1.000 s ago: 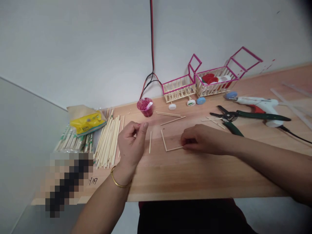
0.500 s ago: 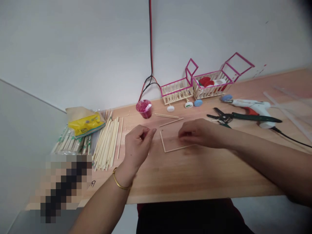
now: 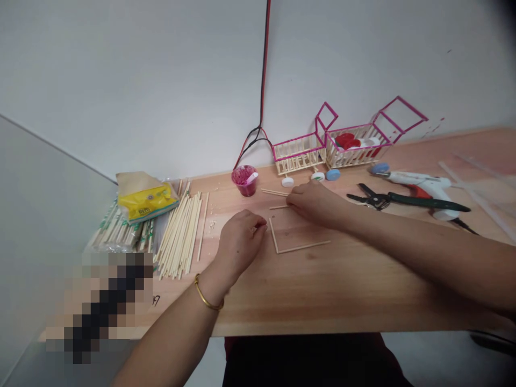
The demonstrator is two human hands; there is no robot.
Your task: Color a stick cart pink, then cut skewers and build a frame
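Observation:
My left hand [image 3: 244,239] hovers just left of two thin wooden sticks laid in an L. Its thumb and fingers are pinched together, and whatever they hold is hidden. One stick of the L is the short upright one [image 3: 273,235]; the other is the lower one [image 3: 304,247], joined to it or touching at the corner. Beyond them my right hand [image 3: 316,203] reaches down with closed fingers on the end of another wooden stick [image 3: 278,207]. A pair of sticks [image 3: 274,192] lies behind its fingertips, partly covered by the hand.
Left lie a pile of sticks [image 3: 181,236] and a yellow packet [image 3: 149,203]. A cup with magenta residue [image 3: 245,183] stands behind. Two stick carts [image 3: 300,153] [image 3: 355,148] with bottle-cap wheels line the wall. Wire strippers [image 3: 374,199] and a glue gun [image 3: 423,183] are at right.
My right hand has moved away from the L's lower stick, back and left to the loose sticks. My left hand stays pinched near the L. The view has shifted slightly.

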